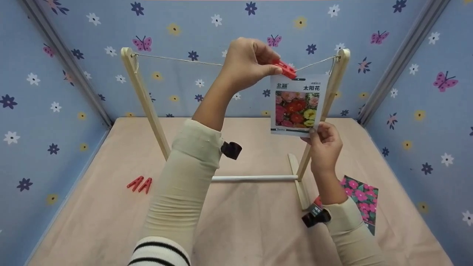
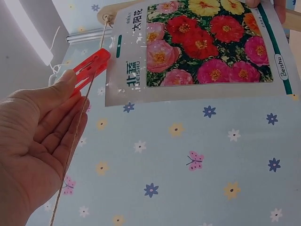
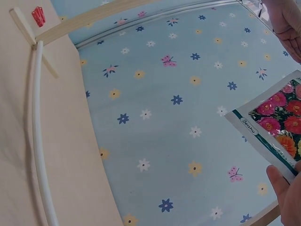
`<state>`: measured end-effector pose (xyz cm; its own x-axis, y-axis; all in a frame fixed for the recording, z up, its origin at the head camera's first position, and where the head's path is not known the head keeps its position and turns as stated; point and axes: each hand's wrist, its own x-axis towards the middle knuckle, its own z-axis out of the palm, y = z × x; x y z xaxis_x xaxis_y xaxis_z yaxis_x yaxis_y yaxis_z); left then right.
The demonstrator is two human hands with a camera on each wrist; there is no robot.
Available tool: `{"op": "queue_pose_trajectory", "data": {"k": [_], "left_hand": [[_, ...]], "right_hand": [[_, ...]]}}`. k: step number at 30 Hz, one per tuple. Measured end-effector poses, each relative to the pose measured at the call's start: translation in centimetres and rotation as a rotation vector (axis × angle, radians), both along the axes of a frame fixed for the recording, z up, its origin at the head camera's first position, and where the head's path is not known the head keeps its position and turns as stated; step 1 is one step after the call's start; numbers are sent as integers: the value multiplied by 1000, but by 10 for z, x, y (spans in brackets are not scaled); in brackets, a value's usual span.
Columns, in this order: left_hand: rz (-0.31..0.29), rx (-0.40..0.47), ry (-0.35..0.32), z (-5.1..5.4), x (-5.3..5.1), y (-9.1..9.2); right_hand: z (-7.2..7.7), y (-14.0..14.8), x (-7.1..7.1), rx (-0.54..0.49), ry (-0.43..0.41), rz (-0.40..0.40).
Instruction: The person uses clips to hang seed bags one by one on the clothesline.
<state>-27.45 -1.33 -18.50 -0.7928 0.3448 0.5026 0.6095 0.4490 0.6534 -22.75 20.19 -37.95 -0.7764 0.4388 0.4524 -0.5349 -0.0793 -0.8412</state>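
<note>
My left hand pinches a red clothespin between thumb and fingers, at the top edge of a seed packet with flower pictures. In the left wrist view the clothespin lies across the string, its tip at the packet's edge. My right hand holds the packet's lower right corner between thumb and fingers. The string sags between two wooden posts. In the right wrist view the packet appears at the right, with part of my right hand below it.
Two red clothespins lie on the pink-covered table at left. A packet with pink flowers lies at right, partly behind my right forearm. The wooden posts rise from the frame with a white crossbar. Patterned walls enclose the table.
</note>
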Motion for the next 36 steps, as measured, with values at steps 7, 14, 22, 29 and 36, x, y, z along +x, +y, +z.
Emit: {"op": "queue_pose_trajectory", "data": {"k": [7, 14, 22, 29, 36], "left_hand": [[4, -10, -4, -1, -1, -1], [3, -11, -14, 0, 0, 0], [-3, -6, -19, -1, 1, 1], [-1, -24, -13, 0, 3, 2], [1, -48, 11, 1, 4, 3]], "right_hand": [[-1, 1, 0, 17, -1, 12], [-1, 2, 0, 28, 19, 17], [2, 0, 0, 25, 39, 4], [4, -1, 1, 16, 40, -12], [4, 0, 1, -51, 44, 7]]}}
